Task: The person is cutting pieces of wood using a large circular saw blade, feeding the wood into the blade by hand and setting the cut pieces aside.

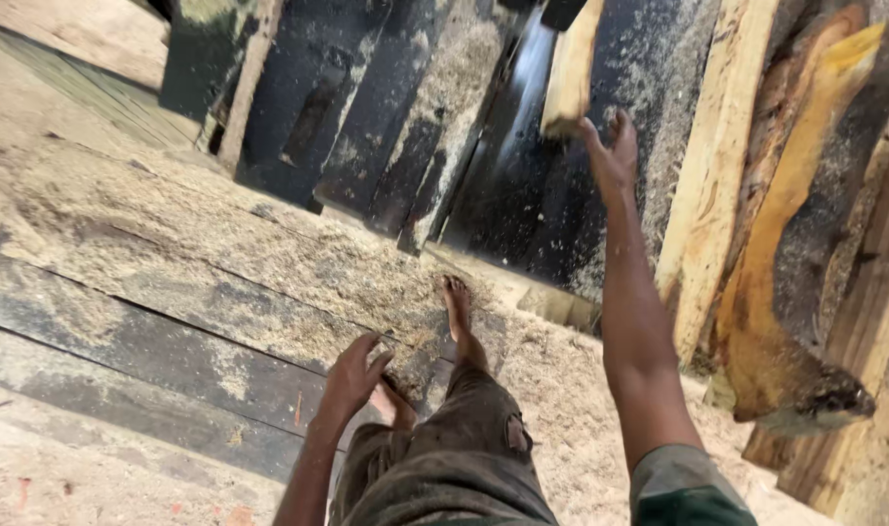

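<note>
Low on the left, the left hand (352,375) hangs loose with its fingers spread, holding nothing, above dark planks (171,360) dusted with sawdust (230,244). Just to its right a bare foot (459,317) stands on the sawdust, with grey-brown trousers (464,448) below it. Further right and higher, the right hand (612,156) is stretched out on a raised arm, fingers splayed, with a pale wood block (571,68) just above its fingertips; whether they touch it cannot be told. Right of that hand, a pale plank (712,185) and rough orange-brown slabs (785,244) lean side by side.
</note>
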